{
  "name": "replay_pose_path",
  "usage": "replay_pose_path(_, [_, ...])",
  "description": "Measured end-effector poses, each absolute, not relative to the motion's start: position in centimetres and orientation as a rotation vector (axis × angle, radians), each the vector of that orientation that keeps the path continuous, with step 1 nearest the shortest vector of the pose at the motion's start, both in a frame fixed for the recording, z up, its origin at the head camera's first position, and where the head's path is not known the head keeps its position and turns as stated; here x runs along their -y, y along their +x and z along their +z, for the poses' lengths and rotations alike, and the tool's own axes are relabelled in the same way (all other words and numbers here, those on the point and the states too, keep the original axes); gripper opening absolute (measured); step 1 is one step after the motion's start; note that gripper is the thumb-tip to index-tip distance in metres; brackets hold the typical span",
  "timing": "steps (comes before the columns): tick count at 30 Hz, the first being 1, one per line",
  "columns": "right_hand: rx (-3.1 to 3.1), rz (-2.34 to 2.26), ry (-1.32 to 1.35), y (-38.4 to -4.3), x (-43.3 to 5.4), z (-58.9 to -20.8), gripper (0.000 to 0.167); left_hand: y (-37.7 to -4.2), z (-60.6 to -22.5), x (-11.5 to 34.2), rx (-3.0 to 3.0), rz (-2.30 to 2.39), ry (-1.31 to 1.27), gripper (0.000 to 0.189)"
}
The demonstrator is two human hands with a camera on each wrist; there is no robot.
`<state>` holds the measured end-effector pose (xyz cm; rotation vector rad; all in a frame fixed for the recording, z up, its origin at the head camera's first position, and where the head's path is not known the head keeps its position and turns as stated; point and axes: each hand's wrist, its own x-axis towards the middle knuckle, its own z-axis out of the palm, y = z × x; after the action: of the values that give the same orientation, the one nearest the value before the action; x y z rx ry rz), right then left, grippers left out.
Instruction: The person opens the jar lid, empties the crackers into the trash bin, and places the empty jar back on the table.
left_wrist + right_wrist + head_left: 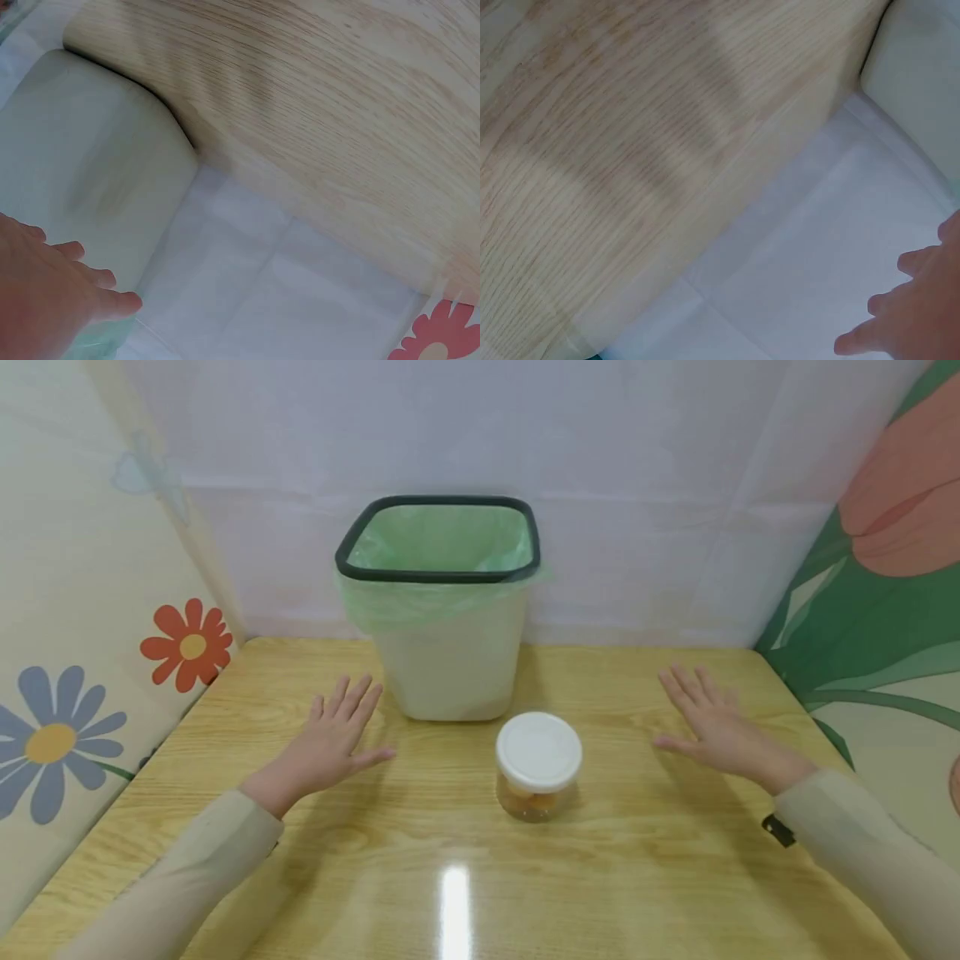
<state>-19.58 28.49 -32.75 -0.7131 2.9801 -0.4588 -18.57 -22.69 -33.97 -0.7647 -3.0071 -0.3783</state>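
A clear jar with a white lid (538, 752) stands upright on the wooden table, with orange-brown pieces visible inside. Behind it and a little to the left is a pale trash bin (453, 668) with a black rim, lined by a green bag (435, 602). My left hand (330, 747) hovers left of the bin, fingers spread, holding nothing; the left wrist view shows that hand (45, 292) before the bin's wall (90, 150). Over the table's right side, my right hand (716, 731) is spread too, apart from the jar and touching nothing I can see.
White cloth (637, 552) hangs behind the table (360, 885). A panel with printed flowers (75, 610) borders the left side, and one with large green leaves (885, 627) the right. A bright light reflection lies on the tabletop near the front.
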Motion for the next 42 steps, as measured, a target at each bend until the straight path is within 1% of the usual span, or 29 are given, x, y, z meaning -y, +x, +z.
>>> replay_pose_path(7, [-2.956,-0.546,-0.754,-19.4,-28.1,-33.4,0.097,-18.2,-33.9,22.6,3.006,-0.388,-0.792,0.093])
replay_pose_path(21, [-2.928,-0.659,-0.808,-18.9,-26.3,-34.1,0.100,-18.0,-34.1,20.7,2.933,-0.358,-0.877,0.091])
replay_pose_path(42, [-2.906,-0.764,-0.849,-18.3,-24.5,-35.1,0.103,-18.9,-34.1,18.1,2.952,-0.652,-0.908,0.089])
